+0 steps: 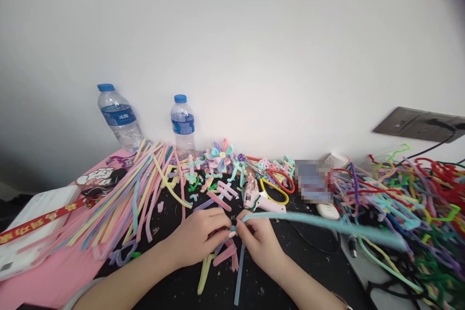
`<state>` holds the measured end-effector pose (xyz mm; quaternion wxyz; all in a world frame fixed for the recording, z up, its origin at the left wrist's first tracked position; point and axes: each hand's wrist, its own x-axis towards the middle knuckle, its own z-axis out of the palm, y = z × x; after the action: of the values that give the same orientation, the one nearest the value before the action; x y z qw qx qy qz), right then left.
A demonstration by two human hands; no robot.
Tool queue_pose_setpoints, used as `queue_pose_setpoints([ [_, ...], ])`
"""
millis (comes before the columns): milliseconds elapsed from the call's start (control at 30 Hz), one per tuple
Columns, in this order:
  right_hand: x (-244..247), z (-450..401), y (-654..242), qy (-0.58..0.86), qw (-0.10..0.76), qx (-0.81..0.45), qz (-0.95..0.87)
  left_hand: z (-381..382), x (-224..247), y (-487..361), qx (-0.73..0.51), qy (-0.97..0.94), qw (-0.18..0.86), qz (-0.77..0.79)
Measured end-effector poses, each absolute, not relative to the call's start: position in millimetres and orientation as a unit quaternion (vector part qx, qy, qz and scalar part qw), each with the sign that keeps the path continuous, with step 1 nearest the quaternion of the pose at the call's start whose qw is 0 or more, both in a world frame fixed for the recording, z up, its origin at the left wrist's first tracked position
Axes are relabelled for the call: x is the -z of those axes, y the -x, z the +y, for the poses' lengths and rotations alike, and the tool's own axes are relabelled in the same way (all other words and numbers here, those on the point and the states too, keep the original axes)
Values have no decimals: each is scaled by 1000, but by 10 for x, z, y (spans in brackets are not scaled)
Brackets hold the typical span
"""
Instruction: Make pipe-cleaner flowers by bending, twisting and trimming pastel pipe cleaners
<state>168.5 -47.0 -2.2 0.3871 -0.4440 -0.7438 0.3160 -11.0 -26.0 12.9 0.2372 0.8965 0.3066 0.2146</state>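
My left hand and my right hand meet over the black table surface, fingertips pinched close together. Both hold a light blue pipe cleaner, whose long end sweeps out to the right, blurred by motion. A small dark bit shows between the fingertips; I cannot make out what it is. Just below the hands lie pink pipe cleaner pieces, a bent yellow piece and a straight pale blue strip. Beyond my fingers is a pink glue gun, beside yellow-handled scissors.
Loose pastel pipe cleaners fan out at left over a white box. Two water bottles stand by the wall. A pipe cleaner flower sits at the back. A tangled colourful heap fills the right, below a wall socket.
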Motion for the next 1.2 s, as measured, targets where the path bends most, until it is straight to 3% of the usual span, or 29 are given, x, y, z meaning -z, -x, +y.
queue_pose_setpoints([
  [567,-17,-490,-1735,437,405,-378,-708,-268,-127,73,-221,-830,394,327],
  [967,-42,-510,-1705,418,398,-408,-707,-258,-131,69,-231,-810,426,331],
  [1200,-89,-510,-1711,460,443,-357,-682,-248,-168,81,-288,-675,595,327],
])
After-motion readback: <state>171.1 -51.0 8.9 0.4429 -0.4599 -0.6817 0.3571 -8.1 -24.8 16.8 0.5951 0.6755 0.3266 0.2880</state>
